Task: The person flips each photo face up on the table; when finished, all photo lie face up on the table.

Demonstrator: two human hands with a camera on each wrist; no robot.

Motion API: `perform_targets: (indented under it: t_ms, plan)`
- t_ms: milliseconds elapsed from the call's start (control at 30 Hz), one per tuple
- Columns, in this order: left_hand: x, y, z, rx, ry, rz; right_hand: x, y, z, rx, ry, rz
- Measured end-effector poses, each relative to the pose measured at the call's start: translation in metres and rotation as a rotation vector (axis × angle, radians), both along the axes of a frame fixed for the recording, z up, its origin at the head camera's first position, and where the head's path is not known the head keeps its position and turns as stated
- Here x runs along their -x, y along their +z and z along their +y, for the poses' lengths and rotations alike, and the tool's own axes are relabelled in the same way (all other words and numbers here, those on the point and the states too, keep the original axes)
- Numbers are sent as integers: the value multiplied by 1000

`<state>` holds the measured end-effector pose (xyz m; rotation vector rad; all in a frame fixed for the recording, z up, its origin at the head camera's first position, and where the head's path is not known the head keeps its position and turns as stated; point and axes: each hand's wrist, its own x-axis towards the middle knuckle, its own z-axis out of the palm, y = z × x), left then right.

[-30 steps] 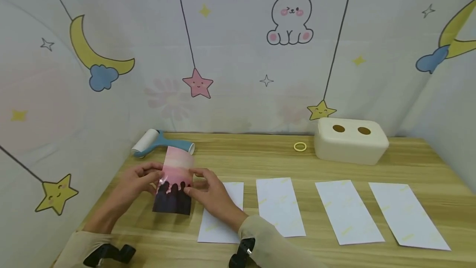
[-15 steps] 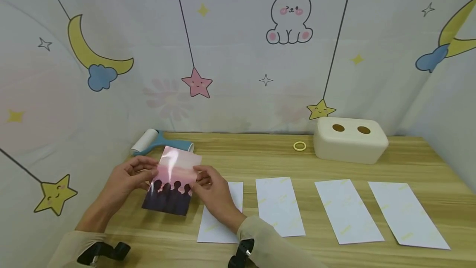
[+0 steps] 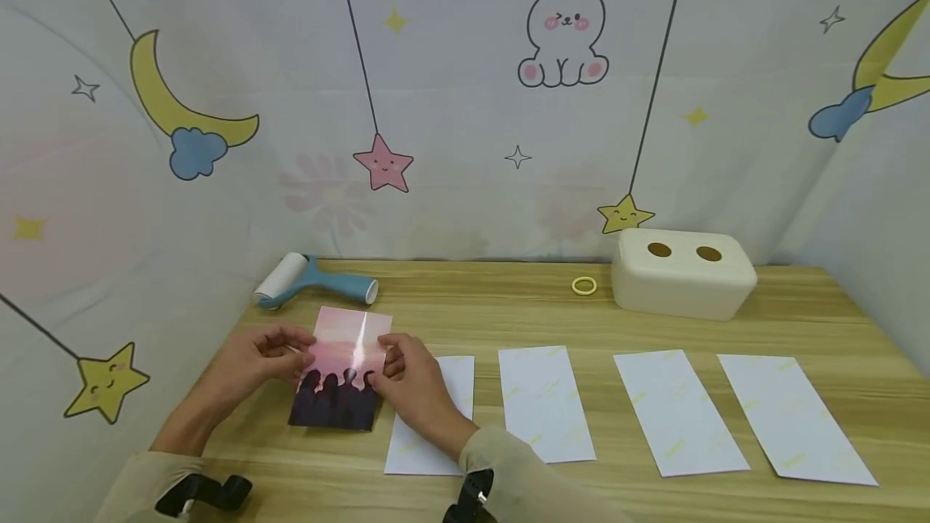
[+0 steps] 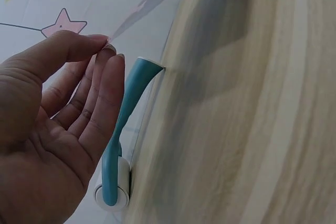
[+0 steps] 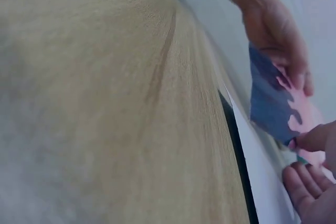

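A glossy photo print [image 3: 337,370], pink above with dark silhouettes below, is held upright above the left part of the table. My left hand [image 3: 265,366] pinches its left edge between thumb and fingertips. On the opposite edge, my right hand [image 3: 417,386] pinches the print with thumb and index finger. The left wrist view has the print [image 4: 149,9] nearly edge-on, pinched by the left hand [image 4: 63,87]. Both hands also appear in the right wrist view, on either side of the print [image 5: 273,95]. Beneath the right hand lies a white sheet [image 3: 421,446], partly covered by that hand.
A blue-handled lint roller [image 3: 320,281] lies behind the print. Several white sheets, one of them here [image 3: 545,402], form a row to the right. A yellow ring [image 3: 584,286] and a cream box [image 3: 683,274] with two holes stand at the back of the wooden table [image 3: 472,305].
The print has turned to face the head camera more fully, then dropped slightly, uncovering the lint roller's handle. Both hands keep their pinch and have shifted slightly with it.
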<state>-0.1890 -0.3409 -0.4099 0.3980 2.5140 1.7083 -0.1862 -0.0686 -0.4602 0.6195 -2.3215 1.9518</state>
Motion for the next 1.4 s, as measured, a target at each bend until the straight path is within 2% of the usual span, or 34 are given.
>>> perform_targets:
  t_ms: [267,533,733,900,1133,1400]
  plan:
    - [2,-4,-2,23,8,-55,2,-4,-2,-89,20,35]
    - [3,-9,-7,104,28,-93,1,-3,-7,-205,13,96]
    - [5,-15,-10,109,3,-141,0,-1,-12,-281,-8,109]
    - [7,-20,-11,120,-16,-130,-1,2,-14,-368,-34,133]
    - [8,-20,-12,183,7,-104,-2,4,-18,-409,-55,134]
    - [5,-19,-13,206,7,-95,-3,9,-26,-470,-95,104]
